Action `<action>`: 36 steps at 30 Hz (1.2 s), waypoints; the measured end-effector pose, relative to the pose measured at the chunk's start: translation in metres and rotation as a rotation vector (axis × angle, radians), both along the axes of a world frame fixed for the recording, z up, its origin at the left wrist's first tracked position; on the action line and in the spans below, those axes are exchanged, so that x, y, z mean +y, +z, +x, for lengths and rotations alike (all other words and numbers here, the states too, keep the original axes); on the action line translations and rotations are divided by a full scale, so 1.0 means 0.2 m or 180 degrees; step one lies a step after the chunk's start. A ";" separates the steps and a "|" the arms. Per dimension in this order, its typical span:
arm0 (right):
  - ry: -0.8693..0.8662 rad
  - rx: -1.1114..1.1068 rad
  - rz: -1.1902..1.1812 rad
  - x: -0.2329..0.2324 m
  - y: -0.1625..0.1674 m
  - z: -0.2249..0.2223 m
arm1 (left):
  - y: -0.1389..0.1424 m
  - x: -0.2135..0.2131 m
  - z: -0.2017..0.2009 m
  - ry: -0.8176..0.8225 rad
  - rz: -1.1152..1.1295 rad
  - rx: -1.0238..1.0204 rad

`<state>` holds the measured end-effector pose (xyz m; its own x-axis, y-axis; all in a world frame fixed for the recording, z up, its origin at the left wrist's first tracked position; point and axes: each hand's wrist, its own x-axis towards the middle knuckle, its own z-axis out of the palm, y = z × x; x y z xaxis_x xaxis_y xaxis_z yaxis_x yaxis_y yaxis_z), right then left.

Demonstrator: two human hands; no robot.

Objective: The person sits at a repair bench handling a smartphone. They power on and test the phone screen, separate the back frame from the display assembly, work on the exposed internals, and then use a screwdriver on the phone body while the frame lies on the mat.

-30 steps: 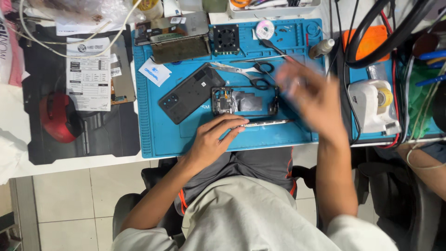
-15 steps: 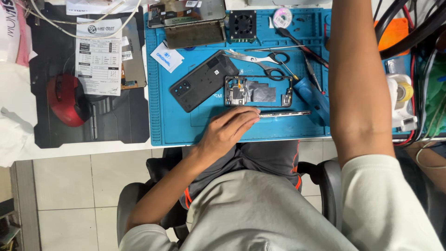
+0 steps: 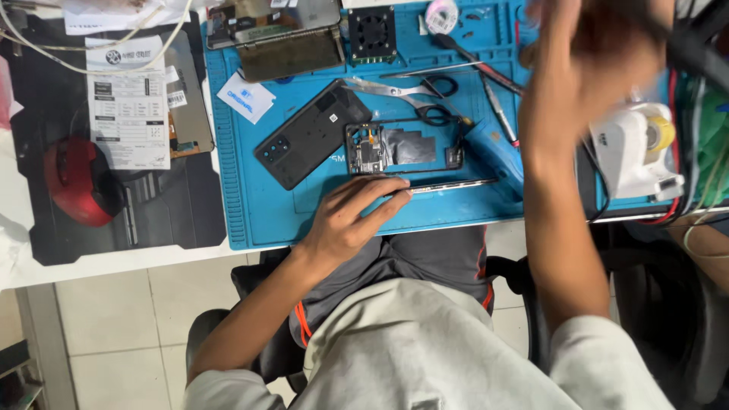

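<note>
Left hand [image 3: 349, 220] pins the opened phone [image 3: 402, 148] with flat fingers; keep it pressed. Right hand [image 3: 585, 68] is blurred, grip unclear.

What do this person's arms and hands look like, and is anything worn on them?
Both hands are bare: the left hand shows no glove, ring or watch, and the right hand is too blurred to check for rings. The forearms are uncovered. Short light grey sleeves end near the elbows.
</note>
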<state>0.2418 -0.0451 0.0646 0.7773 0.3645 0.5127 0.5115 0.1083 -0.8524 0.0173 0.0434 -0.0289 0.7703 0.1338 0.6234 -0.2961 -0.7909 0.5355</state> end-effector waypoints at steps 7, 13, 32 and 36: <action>0.0143 0.0126 0.0776 -0.60 -0.44 -0.39 | 0.02 0.02 -0.01 -0.0042 0.0359 -0.0105; 0.0203 -0.0214 0.0232 -0.59 -0.56 -0.51 | 0.04 0.02 -0.02 -0.0033 0.0477 -0.0116; -0.0179 -0.0335 0.0912 -0.57 -0.68 -0.58 | 0.06 0.01 -0.05 -0.0068 0.0662 0.0079; -0.0050 0.0155 0.0874 -0.61 -0.63 -0.63 | 0.05 -0.01 -0.06 -0.0040 0.0718 0.0118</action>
